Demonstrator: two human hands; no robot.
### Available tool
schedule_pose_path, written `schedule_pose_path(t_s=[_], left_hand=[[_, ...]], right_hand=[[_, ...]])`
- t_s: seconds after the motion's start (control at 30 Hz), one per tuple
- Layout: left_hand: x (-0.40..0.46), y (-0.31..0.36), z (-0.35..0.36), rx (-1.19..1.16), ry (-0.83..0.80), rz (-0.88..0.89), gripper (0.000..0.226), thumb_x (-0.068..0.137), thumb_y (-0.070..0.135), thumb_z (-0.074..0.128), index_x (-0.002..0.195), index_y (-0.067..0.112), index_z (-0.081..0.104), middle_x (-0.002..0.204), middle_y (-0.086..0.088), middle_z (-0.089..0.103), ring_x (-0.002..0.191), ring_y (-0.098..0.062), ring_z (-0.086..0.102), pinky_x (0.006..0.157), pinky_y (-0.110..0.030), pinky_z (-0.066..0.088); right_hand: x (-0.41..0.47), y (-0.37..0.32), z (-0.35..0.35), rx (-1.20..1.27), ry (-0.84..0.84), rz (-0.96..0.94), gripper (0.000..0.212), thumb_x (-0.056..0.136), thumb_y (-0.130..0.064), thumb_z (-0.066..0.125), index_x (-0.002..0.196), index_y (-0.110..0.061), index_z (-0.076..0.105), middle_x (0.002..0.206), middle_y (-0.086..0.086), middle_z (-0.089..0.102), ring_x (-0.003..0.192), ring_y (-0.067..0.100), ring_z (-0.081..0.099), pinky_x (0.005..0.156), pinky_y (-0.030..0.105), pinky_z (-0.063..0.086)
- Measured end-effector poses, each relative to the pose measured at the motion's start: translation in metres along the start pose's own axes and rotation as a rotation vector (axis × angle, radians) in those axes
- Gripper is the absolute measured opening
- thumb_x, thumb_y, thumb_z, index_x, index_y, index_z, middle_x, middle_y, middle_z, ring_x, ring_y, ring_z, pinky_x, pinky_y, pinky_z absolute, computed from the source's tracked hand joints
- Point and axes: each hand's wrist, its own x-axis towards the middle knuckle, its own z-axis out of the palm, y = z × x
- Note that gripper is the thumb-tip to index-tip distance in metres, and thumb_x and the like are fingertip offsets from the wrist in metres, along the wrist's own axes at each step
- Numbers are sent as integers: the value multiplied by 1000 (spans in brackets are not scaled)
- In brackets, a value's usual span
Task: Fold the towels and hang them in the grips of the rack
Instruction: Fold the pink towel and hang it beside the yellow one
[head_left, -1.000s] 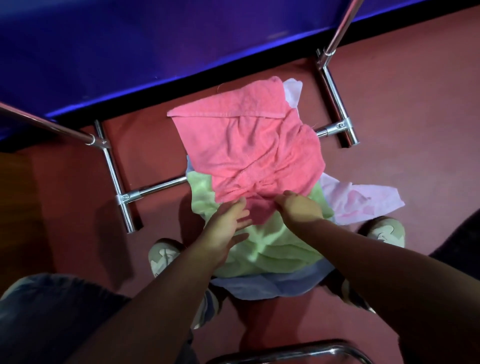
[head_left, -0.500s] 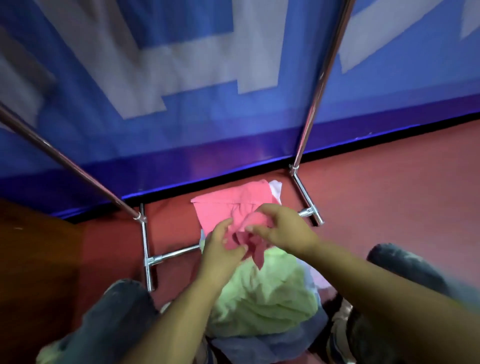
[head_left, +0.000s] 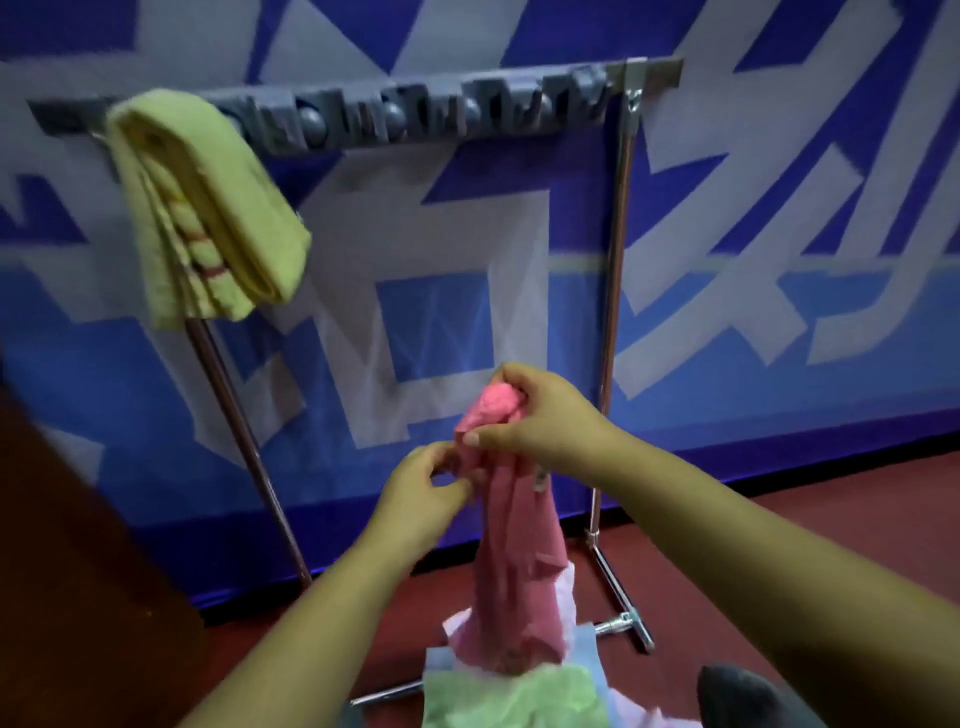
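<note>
Landmark: the rack (head_left: 615, 291), a metal frame with a grey bar of grips (head_left: 415, 117) across its top, standing against a blue and white patterned wall (head_left: 779, 208).
Yellow towel (head_left: 205, 208): folded, hanging from the left end of the grip bar.
Left hand (head_left: 421, 499): in front of the rack, low and between its two uprights; fingertips pinch the pink towel just under the right hand.
Pink towel (head_left: 514, 561): lifted in front of the rack, bunched at the top, hanging down in a narrow drape to the pile.
Right hand (head_left: 540, 415): just above the left hand, fingers curled round the towel's bunched top.
Towel pile (head_left: 514, 696): green, pale pink and light blue cloths on the red floor (head_left: 753, 545) at the rack's foot.
</note>
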Motion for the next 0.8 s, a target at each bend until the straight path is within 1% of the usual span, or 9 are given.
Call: schedule_pose_path(t_s=[0.1, 0.17, 0.27, 0.37, 0.43, 0.5, 0.6, 0.7, 0.8], left_hand=[[1, 26, -21, -36, 25, 52, 18, 81, 7, 65, 72, 22, 65, 79, -3, 67, 78, -10, 56, 73, -23, 42], [3, 41, -39, -73, 90, 55, 22, 87, 1, 55, 73, 17, 61, 70, 1, 60, 67, -10, 50, 63, -19, 40], [4, 60, -70, -93, 189, 82, 21, 91, 2, 49, 76, 15, 56, 69, 0, 55, 66, -13, 47, 54, -15, 38], [0, 78, -99, 1, 204, 166, 14, 92, 8, 54, 79, 12, 58, 70, 1, 55, 65, -11, 47, 55, -13, 38], [-4, 89, -115, 17, 206, 181, 12, 90, 15, 59, 80, 10, 62, 70, 1, 58, 66, -11, 50, 60, -21, 40], [-6, 96, -128, 2, 191, 160, 17, 87, 21, 64, 78, 7, 64, 68, -2, 59, 65, -12, 53, 62, -27, 41], [-10, 105, -138, -55, 127, 140, 16, 85, 17, 65, 73, 6, 65, 61, 2, 57, 59, -9, 53, 57, -21, 43], [-13, 111, -141, -243, 84, 103, 12, 88, 9, 59, 77, 4, 63, 56, 4, 57, 51, -4, 54, 48, -14, 45], [-13, 113, -147, -443, 93, 55, 11, 90, 7, 54, 85, 1, 62, 65, -3, 59, 54, -6, 57, 48, -16, 49]], right_hand=[[2, -30, -18, -90, 32, -66, 26, 71, -2, 68, 76, -21, 50, 65, -8, 52, 66, 14, 49, 60, 26, 42], [3, -43, -32, -177, 93, -94, 27, 72, 0, 58, 71, -24, 47, 64, -9, 49, 69, 15, 50, 60, 26, 39], [2, -52, -51, -288, 141, -132, 19, 77, -2, 53, 81, -21, 52, 71, -8, 52, 76, 16, 49, 63, 22, 31], [-2, -54, -65, -460, 120, -165, 23, 80, -2, 50, 96, -12, 61, 90, 2, 59, 87, 22, 54, 66, 20, 29], [-4, -50, -73, -525, 110, -150, 31, 79, 1, 48, 101, -13, 64, 97, 5, 57, 93, 24, 55, 71, 20, 31], [-8, -46, -81, -545, 103, -109, 33, 80, 2, 47, 102, -14, 65, 95, 2, 50, 93, 22, 54, 75, 20, 34], [-12, -43, -89, -568, 86, -86, 29, 82, 0, 45, 94, -20, 62, 95, 2, 56, 95, 24, 55, 80, 27, 40], [-18, -45, -93, -582, 114, -73, 27, 88, -6, 46, 75, -30, 45, 85, -4, 54, 86, 22, 52, 70, 27, 35], [-21, -41, -100, -588, 154, -48, 35, 89, -23, 56, 61, -29, 38, 65, -10, 48, 76, 19, 51, 64, 29, 33]])
